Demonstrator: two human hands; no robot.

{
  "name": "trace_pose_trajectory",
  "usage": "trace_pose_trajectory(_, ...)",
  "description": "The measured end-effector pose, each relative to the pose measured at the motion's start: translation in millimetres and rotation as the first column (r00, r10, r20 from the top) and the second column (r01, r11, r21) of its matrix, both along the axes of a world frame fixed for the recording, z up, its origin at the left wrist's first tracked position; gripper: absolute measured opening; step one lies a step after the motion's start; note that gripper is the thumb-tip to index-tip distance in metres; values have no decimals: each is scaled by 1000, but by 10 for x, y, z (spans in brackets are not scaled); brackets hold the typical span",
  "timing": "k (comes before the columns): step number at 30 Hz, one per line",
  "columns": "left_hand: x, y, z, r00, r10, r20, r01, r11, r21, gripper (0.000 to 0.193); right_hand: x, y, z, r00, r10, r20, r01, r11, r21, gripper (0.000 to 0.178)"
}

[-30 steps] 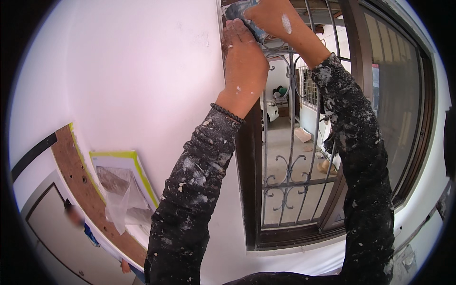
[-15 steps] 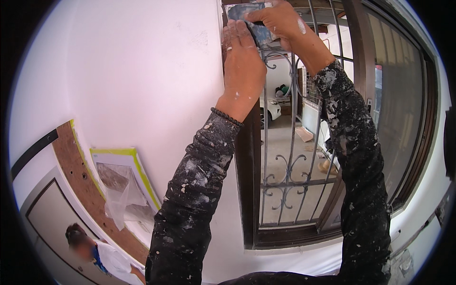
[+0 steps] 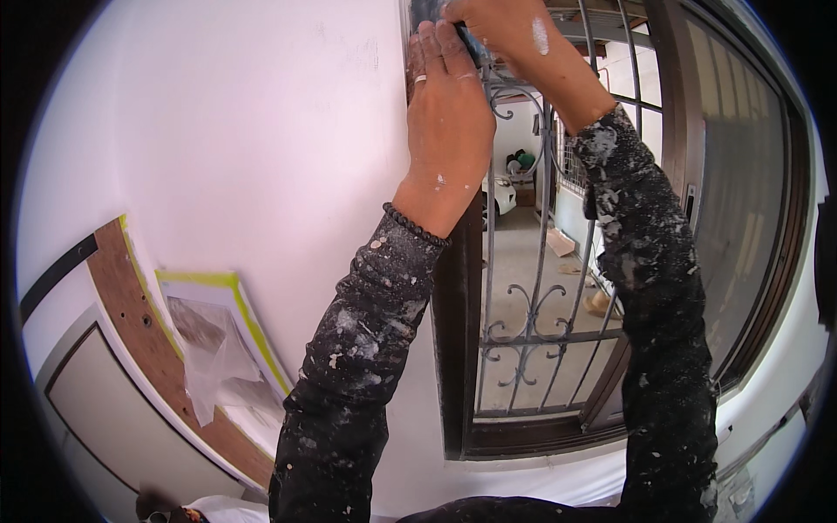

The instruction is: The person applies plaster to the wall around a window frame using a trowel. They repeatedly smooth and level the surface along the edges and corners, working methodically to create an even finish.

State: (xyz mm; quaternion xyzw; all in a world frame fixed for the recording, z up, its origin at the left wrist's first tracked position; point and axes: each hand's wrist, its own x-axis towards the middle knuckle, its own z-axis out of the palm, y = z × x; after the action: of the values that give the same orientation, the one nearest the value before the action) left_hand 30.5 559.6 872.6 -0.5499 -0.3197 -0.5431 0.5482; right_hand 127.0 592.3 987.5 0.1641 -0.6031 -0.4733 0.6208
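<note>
At the top of the view my right hand [image 3: 506, 35] grips a flat blue-grey scraper blade [image 3: 427, 10], smeared and partly cut off by the upper edge. My left hand [image 3: 449, 122] lies just below and left of it, palm toward the window frame [image 3: 457, 366]. Its fingers are stretched upward, with the tips at the blade and at the wall's edge; the thumb is hidden. A dark edge shows beside the left index finger, but I cannot tell which part it belongs to. Both black sleeves are spattered with white.
A white wall [image 3: 261, 139] fills the left. Grey iron grille bars [image 3: 527, 349] stand in the window opening, with a sliding glass panel [image 3: 741, 174] to the right. A framed panel with plastic sheeting [image 3: 218, 349] leans lower left. Another person's white shirt [image 3: 227, 508] shows at the bottom.
My right hand and the blade have moved up and slightly left, partly out of view. My left hand remains beside them. The other person has sunk almost out of view at the lower left.
</note>
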Motion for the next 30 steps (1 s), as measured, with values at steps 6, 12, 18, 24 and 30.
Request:
trace_pose_trajectory(6, 21, -87, -39, 984, -170, 61, 176, 979, -108, 63, 71, -214, -127, 884, 452, -116, -347, 471, -811, 29)
trace_pose_trajectory(12, 64, -111, -53, 999, 48, 16, -47, 998, -36, 66, 10, -99, 13, 957, 280, -79, -285, 840, -462, 28)
trace_pose_trajectory(18, 73, -131, -115, 1000, 10, -6, -10, 999, -46, 67, -36, 178, 10, 883, 432, 182, -315, 835, -451, 27)
trace_pose_trajectory(24, 89, -81, -271, 996, 80, 39, -76, 991, -113, 63, 38, -104, -313, 894, 438, -98, -316, 459, -830, 35)
trace_pose_trajectory(30, 78, -43, -356, 998, 32, 45, -27, 994, -109, 64, 50, -284, -391, 840, 522, -151, -386, 378, -841, 41)
